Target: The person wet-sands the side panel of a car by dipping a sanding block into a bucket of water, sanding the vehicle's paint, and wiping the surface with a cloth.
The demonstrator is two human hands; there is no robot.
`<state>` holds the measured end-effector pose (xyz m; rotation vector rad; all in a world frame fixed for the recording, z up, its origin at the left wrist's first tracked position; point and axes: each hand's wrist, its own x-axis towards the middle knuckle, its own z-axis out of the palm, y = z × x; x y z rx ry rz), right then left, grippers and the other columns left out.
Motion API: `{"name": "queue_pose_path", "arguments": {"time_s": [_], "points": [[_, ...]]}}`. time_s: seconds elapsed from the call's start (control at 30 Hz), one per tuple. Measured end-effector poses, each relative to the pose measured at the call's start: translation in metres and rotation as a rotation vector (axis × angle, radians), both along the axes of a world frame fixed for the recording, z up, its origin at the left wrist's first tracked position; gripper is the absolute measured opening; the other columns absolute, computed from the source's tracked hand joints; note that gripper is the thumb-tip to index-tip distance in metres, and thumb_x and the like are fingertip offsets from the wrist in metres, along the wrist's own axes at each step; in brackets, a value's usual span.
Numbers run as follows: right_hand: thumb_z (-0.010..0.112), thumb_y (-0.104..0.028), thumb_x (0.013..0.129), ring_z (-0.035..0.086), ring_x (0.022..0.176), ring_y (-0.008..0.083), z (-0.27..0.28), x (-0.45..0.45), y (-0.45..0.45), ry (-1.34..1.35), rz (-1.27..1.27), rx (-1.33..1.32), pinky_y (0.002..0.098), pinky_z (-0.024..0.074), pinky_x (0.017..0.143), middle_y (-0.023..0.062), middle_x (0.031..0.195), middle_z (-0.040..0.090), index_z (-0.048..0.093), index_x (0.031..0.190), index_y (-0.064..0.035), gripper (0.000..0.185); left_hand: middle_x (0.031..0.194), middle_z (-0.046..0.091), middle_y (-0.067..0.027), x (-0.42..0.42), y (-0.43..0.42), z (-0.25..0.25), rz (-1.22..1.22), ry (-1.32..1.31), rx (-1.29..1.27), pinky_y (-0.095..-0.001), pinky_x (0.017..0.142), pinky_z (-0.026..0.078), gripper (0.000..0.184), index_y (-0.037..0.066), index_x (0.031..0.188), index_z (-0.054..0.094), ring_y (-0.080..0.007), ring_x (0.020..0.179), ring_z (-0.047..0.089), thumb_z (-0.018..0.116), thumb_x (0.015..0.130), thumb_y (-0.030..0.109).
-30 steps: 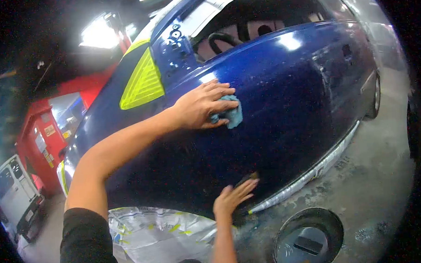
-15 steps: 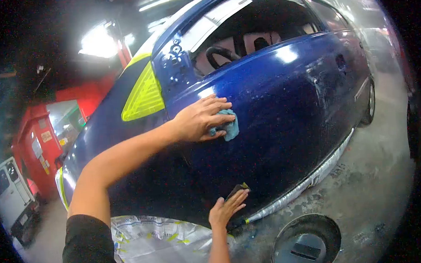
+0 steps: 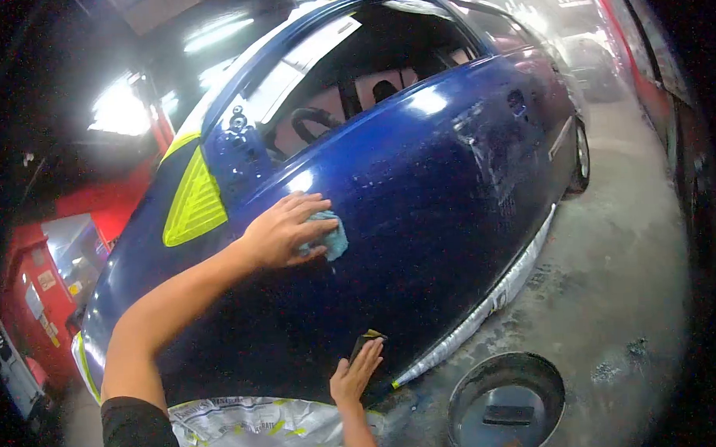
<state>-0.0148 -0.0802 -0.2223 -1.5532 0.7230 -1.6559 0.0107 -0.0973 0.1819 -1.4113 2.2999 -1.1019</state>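
The blue car door [image 3: 421,213] fills the middle of the view, with water drops and pale wet streaks on it. My left hand [image 3: 283,232] grips a crumpled light-blue cloth [image 3: 332,237] against the door, below the window's front corner. Lower down, my right hand [image 3: 355,376] lies with fingers extended over a dark, folded piece of sandpaper [image 3: 367,342], pressing it to the lower door. Part of the sandpaper shows beyond the fingertips; the rest is under the hand.
A round black tub [image 3: 457,409] of water with a dark block in it stands on the floor at lower right. Yellow tape [image 3: 193,199] covers a triangle ahead of the door. Printed masking sheet [image 3: 223,425] hangs below, and silver wrapping [image 3: 487,313] lines the sill.
The view has shifted, so the car and both hands appear farther left. Against the door, my right hand and the sandpaper have slid slightly downward. The left hand stays in about the same place.
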Motion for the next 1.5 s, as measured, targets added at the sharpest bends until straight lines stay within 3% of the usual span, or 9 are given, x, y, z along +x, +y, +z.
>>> {"name": "queue_pose_path", "arguments": {"time_s": [0.2, 0.4, 0.5, 0.67, 0.87, 1.0, 1.13, 1.33, 1.5], "points": [[0.037, -0.027, 0.111, 0.014, 0.16, 0.036, 0.053, -0.045, -0.177, -0.075, -0.058, 0.314, 0.0599, 0.0103, 0.126, 0.0202, 0.172, 0.017, 0.024, 0.162, 0.0027, 0.06, 0.143, 0.058, -0.0174, -0.006, 0.002, -0.002, 0.024, 0.0, -0.012, -0.0592, 0.117, 0.038, 0.051, 0.017, 0.133, 0.065, -0.0387, 0.136, 0.054, 0.08, 0.085, 0.029], [0.044, -0.025, 0.104, 0.001, 0.16, 0.0413, 0.026, -0.009, -0.007, 0.036, 0.042, 0.142, 0.0648, 0.0003, 0.124, 0.0238, 0.173, 0.0, 0.01, 0.164, 0.0019, 0.074, 0.143, 0.058, -0.0176, -0.008, 0.0, 0.0, 0.032, -0.007, -0.01, -0.0592, 0.117, 0.038, 0.052, 0.016, 0.133, 0.065, -0.0387, 0.136, 0.054, 0.081, 0.084, 0.027], [0.048, -0.025, 0.1, 0.004, 0.16, 0.0429, 0.011, -0.01, -0.01, 0.048, 0.098, 0.08, 0.0667, -0.0009, 0.123, 0.026, 0.172, 0.003, 0.012, 0.165, 0.0007, 0.079, 0.144, 0.058, -0.0179, -0.011, 0.001, -0.001, 0.034, -0.004, -0.016, -0.0589, 0.117, 0.038, 0.054, 0.016, 0.133, 0.065, -0.0396, 0.136, 0.054, 0.082, 0.083, 0.025], [0.036, -0.031, 0.111, 0.014, 0.16, 0.0339, 0.054, -0.046, -0.198, -0.121, -0.047, 0.228, 0.0646, 0.0105, 0.123, 0.0189, 0.173, 0.014, 0.022, 0.164, -0.0022, 0.062, 0.14, 0.061, -0.018, -0.013, 0.003, -0.011, 0.013, -0.061, -0.04, -0.0536, 0.113, 0.043, 0.052, 0.015, 0.13, 0.068, -0.0392, 0.131, 0.058, 0.082, 0.081, 0.019], [0.053, -0.033, 0.101, 0.005, 0.159, 0.0436, 0.015, -0.001, 0.018, -0.024, 0.083, -0.007, 0.069, -0.0017, 0.122, 0.0252, 0.172, 0.005, 0.01, 0.165, 0.0006, 0.084, 0.15, 0.057, -0.0153, -0.004, -0.001, -0.017, 0.071, -0.136, -0.022, -0.0492, 0.12, 0.036, 0.048, 0.012, 0.138, 0.065, -0.0358, 0.141, 0.052, 0.072, 0.09, 0.011], [0.055, -0.035, 0.1, 0.007, 0.159, 0.0444, 0.018, -0.016, -0.045, 0.046, 0.047, -0.149, 0.0706, -0.0023, 0.122, 0.0252, 0.172, 0.004, 0.012, 0.165, 0.0001, 0.085, 0.15, 0.057, -0.0131, 0.004, -0.002, -0.009, 0.039, -0.183, -0.042, -0.0468, 0.12, 0.036, 0.049, 0.012, 0.141, 0.063, -0.034, 0.143, 0.05, 0.07, 0.093, 0.013], [0.04, -0.039, 0.11, 0.004, 0.16, 0.0417, 0.057, -0.04, -0.188, -0.058, -0.013, 0.227, 0.0695, 0.0059, 0.122, 0.0238, 0.173, 0.003, 0.011, 0.164, 0.0019, 0.074, 0.151, 0.057, -0.0116, -0.001, -0.001, -0.01, 0.077, -0.212, -0.047, -0.0458, 0.12, 0.037, 0.048, 0.011, 0.142, 0.063, -0.0334, 0.143, 0.05, 0.069, 0.094, 0.012], [0.055, -0.042, 0.099, 0.004, 0.16, 0.0434, 0.034, -0.002, 0.011, 0.058, 0.101, -0.123, 0.0717, -0.0048, 0.121, 0.0262, 0.172, 0.006, 0.013, 0.164, 0.0024, 0.089, 0.15, 0.057, -0.0111, 0.004, -0.006, -0.004, 0.038, -0.195, -0.04, -0.0457, 0.119, 0.037, 0.047, 0.011, 0.141, 0.063, -0.0331, 0.141, 0.051, 0.068, 0.094, 0.012], [0.049, -0.04, 0.104, 0.007, 0.16, 0.0386, 0.027, -0.021, -0.102, 0.092, -0.018, -0.03, 0.072, 0.0007, 0.121, 0.0214, 0.173, 0.005, 0.012, 0.165, -0.0008, 0.081, 0.149, 0.058, -0.012, 0.001, -0.003, -0.009, 0.024, -0.205, -0.05, -0.0447, 0.118, 0.038, 0.046, 0.011, 0.14, 0.064, -0.0333, 0.14, 0.053, 0.068, 0.094, 0.01]]}}
